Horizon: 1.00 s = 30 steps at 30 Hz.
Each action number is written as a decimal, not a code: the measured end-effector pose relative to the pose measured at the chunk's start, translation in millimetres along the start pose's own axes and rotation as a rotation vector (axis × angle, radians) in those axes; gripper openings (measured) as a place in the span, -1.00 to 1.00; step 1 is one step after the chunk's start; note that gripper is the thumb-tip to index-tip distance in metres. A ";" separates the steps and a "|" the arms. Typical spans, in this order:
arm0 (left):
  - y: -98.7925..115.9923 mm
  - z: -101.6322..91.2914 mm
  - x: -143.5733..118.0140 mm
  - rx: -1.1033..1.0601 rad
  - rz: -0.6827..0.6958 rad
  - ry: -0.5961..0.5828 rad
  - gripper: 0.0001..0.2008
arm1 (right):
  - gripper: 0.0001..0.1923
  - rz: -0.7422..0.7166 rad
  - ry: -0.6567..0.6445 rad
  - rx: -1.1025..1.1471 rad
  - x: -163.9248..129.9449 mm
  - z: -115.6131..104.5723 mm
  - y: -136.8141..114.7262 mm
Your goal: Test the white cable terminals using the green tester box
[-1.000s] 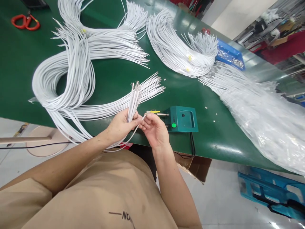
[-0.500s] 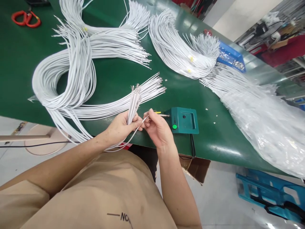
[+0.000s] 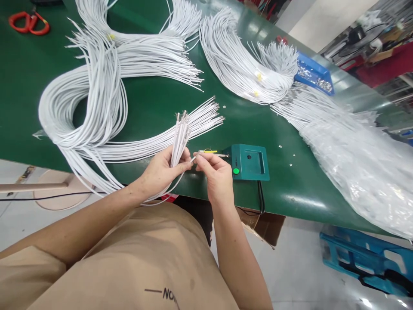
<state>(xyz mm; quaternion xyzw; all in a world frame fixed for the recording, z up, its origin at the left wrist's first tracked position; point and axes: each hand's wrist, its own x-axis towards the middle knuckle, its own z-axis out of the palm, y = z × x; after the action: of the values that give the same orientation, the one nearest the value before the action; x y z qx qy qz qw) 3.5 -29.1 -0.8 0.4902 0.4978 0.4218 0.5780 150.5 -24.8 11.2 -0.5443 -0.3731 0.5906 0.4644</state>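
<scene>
My left hand (image 3: 163, 171) is closed around a bundle of white wires (image 3: 179, 140) whose stripped ends point up and away from me. One single white wire (image 3: 181, 178) curves out of the bundle toward my right hand (image 3: 217, 172). Thumb and fingers of the right hand pinch that wire near its tip, which they mostly hide. Just beyond the right fingers, a thin metal rod with a yellow strip (image 3: 210, 151) reaches out from a small green device (image 3: 250, 162) with a bright green button.
Large coils of white wire (image 3: 80, 107) lie at the left. Another coil (image 3: 245, 73) rests beside a blue tray of small metal parts (image 3: 314, 75). A clear plastic bag of wires (image 3: 355, 159) covers the right. Red-handled scissors (image 3: 29, 23) lie far left; a blue stool (image 3: 364, 258) stands below.
My right fingers have curled in from a more open pose and now pinch the single wire closer to its tip. My left hand keeps the bundle in nearly the same place.
</scene>
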 end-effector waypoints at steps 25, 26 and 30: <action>-0.1 -3.2 5.6 -0.099 -0.069 -0.139 -0.45 | -0.82 0.109 -0.175 0.086 15.6 -6.2 0.7; -0.3 -3.1 5.8 -0.109 -0.072 -0.138 -0.45 | -0.82 0.109 -0.170 0.093 15.3 -6.7 2.3; -0.2 -2.8 6.2 -0.119 -0.078 -0.137 -0.47 | -0.84 0.055 -0.126 0.057 11.4 -7.6 5.5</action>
<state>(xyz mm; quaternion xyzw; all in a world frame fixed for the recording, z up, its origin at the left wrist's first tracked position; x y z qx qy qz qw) 1.6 -22.6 -2.1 0.4629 0.4497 0.3934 0.6548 157.5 -16.0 1.6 -0.5025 -0.3695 0.6466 0.4392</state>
